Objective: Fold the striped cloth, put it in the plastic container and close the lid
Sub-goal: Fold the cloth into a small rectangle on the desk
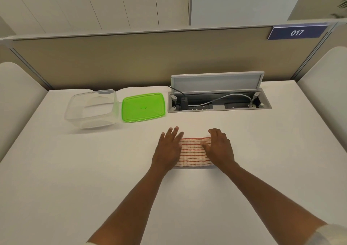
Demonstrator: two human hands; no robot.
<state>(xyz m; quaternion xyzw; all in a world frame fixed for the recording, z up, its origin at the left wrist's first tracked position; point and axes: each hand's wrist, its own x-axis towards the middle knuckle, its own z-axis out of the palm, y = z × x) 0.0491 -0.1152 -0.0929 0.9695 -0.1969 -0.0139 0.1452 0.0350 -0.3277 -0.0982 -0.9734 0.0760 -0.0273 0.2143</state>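
The striped cloth point(193, 153), white with red lines, lies folded into a small rectangle on the white table in front of me. My left hand point(169, 149) rests flat on its left end, fingers spread. My right hand point(219, 147) lies on its right end, with the thumb across the top of the cloth. The clear plastic container point(92, 109) stands open and empty at the far left. Its green lid point(143, 106) lies flat on the table just to the right of it, apart from it.
An open cable box point(219, 101) with a raised flap, a plug and cables is sunk into the table at the back right. A beige partition point(131, 60) runs along the far edge. White side panels flank the table.
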